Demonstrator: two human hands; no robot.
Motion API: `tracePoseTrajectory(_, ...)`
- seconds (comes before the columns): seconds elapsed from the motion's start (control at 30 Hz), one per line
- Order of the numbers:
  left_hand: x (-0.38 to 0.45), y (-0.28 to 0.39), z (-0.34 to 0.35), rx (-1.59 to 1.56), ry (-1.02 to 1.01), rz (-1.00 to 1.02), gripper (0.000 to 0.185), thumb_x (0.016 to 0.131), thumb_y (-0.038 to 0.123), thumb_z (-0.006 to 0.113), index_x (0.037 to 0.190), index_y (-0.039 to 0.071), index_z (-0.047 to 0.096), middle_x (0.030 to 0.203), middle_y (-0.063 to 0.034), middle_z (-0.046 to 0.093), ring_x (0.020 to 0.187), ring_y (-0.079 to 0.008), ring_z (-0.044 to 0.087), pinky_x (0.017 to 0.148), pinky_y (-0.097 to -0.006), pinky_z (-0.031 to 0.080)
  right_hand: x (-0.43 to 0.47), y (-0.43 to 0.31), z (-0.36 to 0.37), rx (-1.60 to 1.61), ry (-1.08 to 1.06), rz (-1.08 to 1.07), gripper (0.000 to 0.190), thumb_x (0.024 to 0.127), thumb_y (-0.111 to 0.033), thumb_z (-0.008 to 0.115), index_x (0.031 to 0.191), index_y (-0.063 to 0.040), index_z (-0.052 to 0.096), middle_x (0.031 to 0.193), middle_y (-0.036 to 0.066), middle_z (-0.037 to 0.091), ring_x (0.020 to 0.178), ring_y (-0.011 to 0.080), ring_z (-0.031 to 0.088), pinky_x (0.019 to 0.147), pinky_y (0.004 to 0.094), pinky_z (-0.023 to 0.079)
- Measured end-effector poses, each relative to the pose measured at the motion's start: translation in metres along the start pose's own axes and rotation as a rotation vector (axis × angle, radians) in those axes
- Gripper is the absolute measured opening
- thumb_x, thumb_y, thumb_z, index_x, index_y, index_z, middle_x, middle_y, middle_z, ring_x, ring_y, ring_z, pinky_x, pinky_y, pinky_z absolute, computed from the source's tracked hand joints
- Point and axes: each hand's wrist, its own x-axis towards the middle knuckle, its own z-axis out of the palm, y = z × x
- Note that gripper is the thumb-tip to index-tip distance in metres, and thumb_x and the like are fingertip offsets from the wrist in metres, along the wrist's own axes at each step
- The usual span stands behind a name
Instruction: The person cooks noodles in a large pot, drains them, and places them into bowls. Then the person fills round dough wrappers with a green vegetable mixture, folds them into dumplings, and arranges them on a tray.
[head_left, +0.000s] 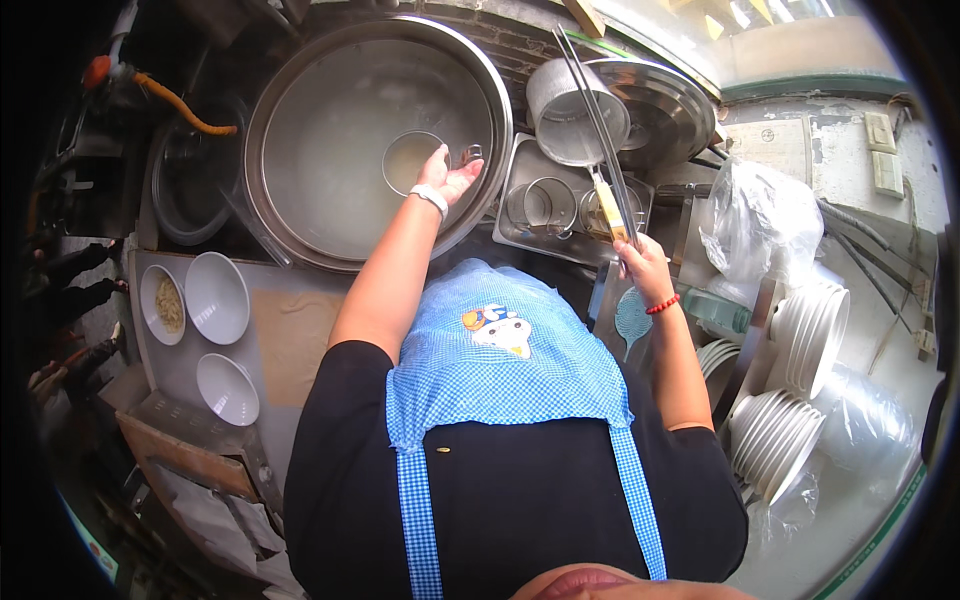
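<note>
My left hand (450, 178) is over a large steel pot (322, 150) of cloudy liquid, its thumb at the rim of a round metal vessel (405, 163). A small metal loop (471, 154) shows beside its fingers; whether they grip anything is unclear. In my right hand (643, 266) are long dark chopsticks (592, 105) and the light handle of a deep metal strainer (574, 112). The strainer hangs over the back of a steel tray (517, 169) holding metal-rimmed cups (541, 201).
White bowls (217, 298), one with pale food (169, 306), stand at left. A large metal lid (667, 112) leans behind the strainer. Stacked white dishes (776, 442), a blue-green skimmer (632, 319) and plastic bags (765, 217) are at right. An orange hose (184, 105) hangs at upper left.
</note>
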Motion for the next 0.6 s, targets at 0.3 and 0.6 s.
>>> tracePoseTrajectory(0.3, 0.031, -0.012, 0.004, -0.231, 0.141, 0.198, 0.015, 0.088, -0.001, 0.049, 0.073, 0.002, 0.050, 0.065, -0.0090, 0.052, 0.061, -0.0187, 0.055, 0.065, -0.0326, 0.057, 0.074, 0.078, -0.048, -0.245, 0.021, 0.229, 0.029, 0.086, -0.021, 0.061, 0.062, -0.004, 0.057, 0.053, 0.002, 0.055, 0.046, 0.0107, 0.050, 0.048, 0.0271, 0.039)
tracePoseTrajectory(0.6, -0.078, -0.016, -0.049, -0.076, 0.288, 0.189, 0.012, 0.090, -0.003, 0.046, 0.078, 0.000, 0.046, 0.068, -0.0065, 0.052, 0.045, -0.0038, 0.044, 0.039, -0.0136, 0.041, 0.089, 0.037, -0.054, -1.405, 0.163, -0.108, 0.025, 0.088, -0.029, 0.059, 0.095, -0.006, 0.065, 0.087, 0.018, 0.065, 0.083, 0.0356, 0.064, 0.073, 0.0439, 0.052)
